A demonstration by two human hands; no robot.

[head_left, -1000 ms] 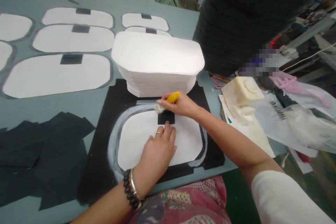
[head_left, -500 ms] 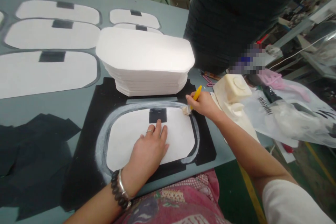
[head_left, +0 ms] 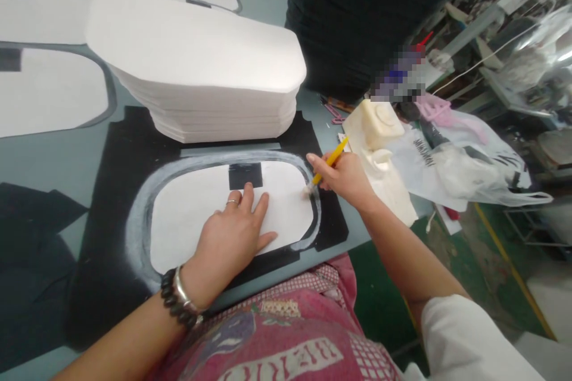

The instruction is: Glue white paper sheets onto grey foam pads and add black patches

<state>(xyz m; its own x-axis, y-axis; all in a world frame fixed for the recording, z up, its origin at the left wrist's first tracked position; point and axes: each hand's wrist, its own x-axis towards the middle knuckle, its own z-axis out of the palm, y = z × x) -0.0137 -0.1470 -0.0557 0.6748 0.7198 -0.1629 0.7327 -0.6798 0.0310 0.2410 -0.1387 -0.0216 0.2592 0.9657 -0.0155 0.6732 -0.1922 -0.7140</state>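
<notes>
Table: a grey work table (head_left: 58,155) with a black mat (head_left: 111,202) on it.
Left hand (head_left: 232,235): lies flat, fingers spread, gripping nothing, pressing the white sheet (head_left: 192,214) so it stays put.
Stack of white sheets (head_left: 196,65): just behind.
Right hand (head_left: 344,175): pinches a yellow brush (head_left: 324,168), bristles maybe touching the sheet's right edge.

Stack (head_left: 196,59) behind sheet (head_left: 187,220), brush (head_left: 322,171) seemingly at sheet's right edge

The white panel (head_left: 196,214) looks like matt, smooth foam or paper (too blurred to tell); the black sheet (head_left: 116,155) is matt cloth; the brush (head_left: 324,168) handle is glossy yellow plastic.
</notes>
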